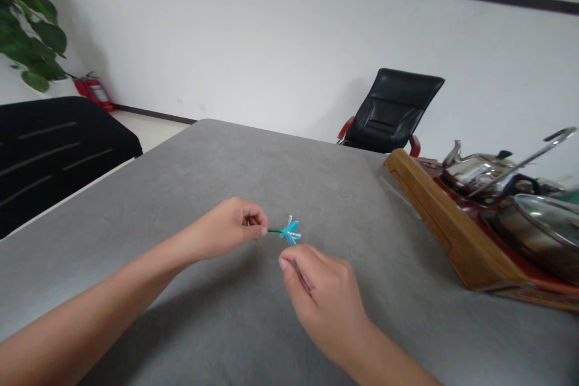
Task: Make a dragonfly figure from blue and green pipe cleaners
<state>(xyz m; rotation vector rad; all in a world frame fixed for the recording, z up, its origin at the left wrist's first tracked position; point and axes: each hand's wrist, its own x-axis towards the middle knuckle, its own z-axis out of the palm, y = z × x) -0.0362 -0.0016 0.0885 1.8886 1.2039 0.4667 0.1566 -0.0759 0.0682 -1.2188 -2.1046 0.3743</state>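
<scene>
A small beaded flower (291, 231) with blue and clear petals sits on a thin green stem (274, 230), above the grey table (253, 163). Thumb and fingertips of my left hand (233, 228) pinch the stem, with the blossom pointing right. Just below and right of the blossom is my right hand (323, 289), its thumb and index finger pressed together at a lower petal. A bit of blue shows at those fingertips, but most of what they grip is hidden.
At the right, a wooden tea tray (429, 223) holds a steel kettle (479, 172) and a glass-lidded pot (543, 229). A black chair (393, 108) stands beyond the table, and another dark chair (58, 151) at the left.
</scene>
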